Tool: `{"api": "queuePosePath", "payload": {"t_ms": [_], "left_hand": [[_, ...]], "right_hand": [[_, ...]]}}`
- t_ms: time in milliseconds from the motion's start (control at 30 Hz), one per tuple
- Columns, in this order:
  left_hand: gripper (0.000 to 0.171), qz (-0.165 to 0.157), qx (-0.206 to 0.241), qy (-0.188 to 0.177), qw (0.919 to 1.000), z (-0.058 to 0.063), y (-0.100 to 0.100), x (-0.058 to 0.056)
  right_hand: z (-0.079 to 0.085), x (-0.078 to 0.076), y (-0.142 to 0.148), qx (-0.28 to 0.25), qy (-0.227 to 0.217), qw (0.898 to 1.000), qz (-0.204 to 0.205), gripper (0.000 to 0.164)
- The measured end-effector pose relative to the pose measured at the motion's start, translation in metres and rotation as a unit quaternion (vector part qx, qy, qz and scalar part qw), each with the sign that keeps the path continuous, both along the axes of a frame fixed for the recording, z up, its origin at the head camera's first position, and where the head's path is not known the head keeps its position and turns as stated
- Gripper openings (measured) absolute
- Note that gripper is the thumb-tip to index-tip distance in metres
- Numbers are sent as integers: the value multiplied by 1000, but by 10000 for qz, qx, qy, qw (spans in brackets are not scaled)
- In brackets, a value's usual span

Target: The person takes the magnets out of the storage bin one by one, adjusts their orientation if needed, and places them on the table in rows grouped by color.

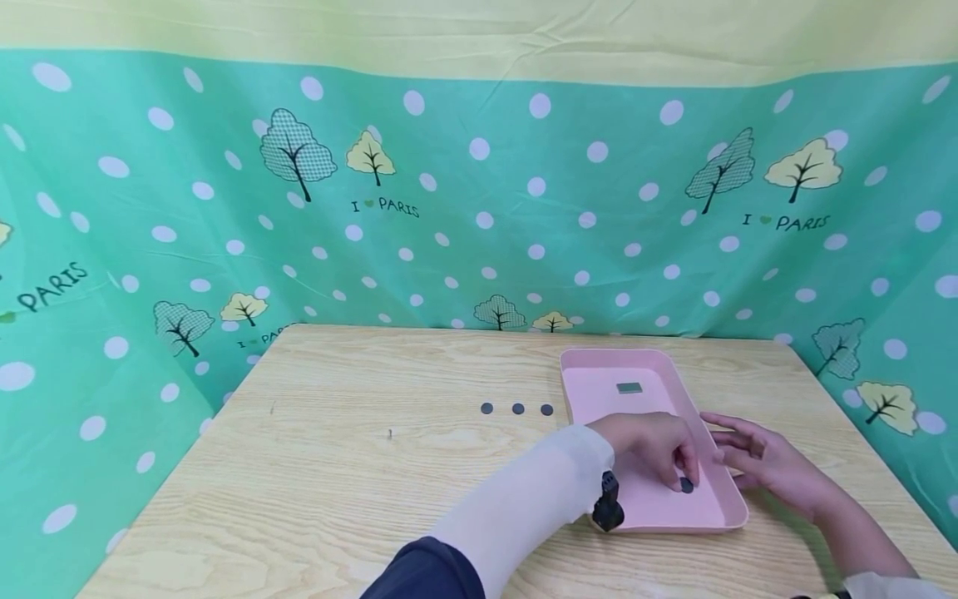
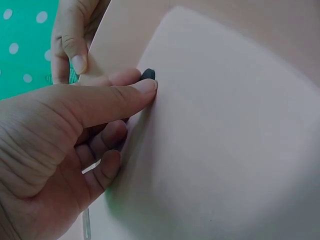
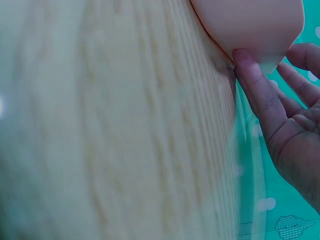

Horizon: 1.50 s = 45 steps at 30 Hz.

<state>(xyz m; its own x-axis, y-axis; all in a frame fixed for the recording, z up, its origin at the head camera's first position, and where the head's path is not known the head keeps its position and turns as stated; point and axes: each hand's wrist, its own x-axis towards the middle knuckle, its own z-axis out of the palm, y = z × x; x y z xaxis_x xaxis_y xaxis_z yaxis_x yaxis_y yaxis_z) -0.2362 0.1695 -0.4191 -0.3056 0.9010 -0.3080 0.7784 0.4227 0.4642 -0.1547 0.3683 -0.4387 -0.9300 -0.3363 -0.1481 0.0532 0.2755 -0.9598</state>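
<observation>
My left hand point(image 1: 659, 447) reaches down into a pink tray point(image 1: 609, 358) and pinches a small black disc point(image 1: 687, 485) between thumb and fingertips, close over the tray's floor near its right side. In the left wrist view the disc point(image 2: 148, 74) shows as a dark edge at the thumb tip, and the other fingers are curled beneath. Along the tray's right outer wall lies my right hand point(image 1: 782, 467), its fingers extended and spread. The right wrist view shows a fingertip of this hand point(image 3: 290, 115) against the tray's wall point(image 3: 255, 30).
A small dark green rectangular piece point(image 1: 629, 388) lies toward the tray's far end. Left of the tray, three black discs point(image 1: 518, 408) form a row on the wooden table point(image 1: 337, 482). A green dotted curtain point(image 1: 449, 200) hangs around the table's back and sides.
</observation>
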Motion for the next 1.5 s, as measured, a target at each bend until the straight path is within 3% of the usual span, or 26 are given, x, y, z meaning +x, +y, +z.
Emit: {"api": "queuePosePath", "payload": {"t_ms": [367, 867, 1200, 1500], "left_hand": [[16, 21, 42, 33, 10000, 1, -2, 2], [11, 373, 316, 346, 9982, 5, -9, 0], [9, 580, 723, 214, 9955, 15, -16, -4], [9, 693, 1322, -136, 9887, 26, -31, -7]], "right_hand": [[-1, 0, -1, -14, 82, 9999, 75, 57], [-3, -1, -1, -53, 212, 9995, 248, 56], [1, 0, -3, 294, 213, 9993, 12, 59], [3, 1, -3, 241, 168, 9996, 38, 59]]}}
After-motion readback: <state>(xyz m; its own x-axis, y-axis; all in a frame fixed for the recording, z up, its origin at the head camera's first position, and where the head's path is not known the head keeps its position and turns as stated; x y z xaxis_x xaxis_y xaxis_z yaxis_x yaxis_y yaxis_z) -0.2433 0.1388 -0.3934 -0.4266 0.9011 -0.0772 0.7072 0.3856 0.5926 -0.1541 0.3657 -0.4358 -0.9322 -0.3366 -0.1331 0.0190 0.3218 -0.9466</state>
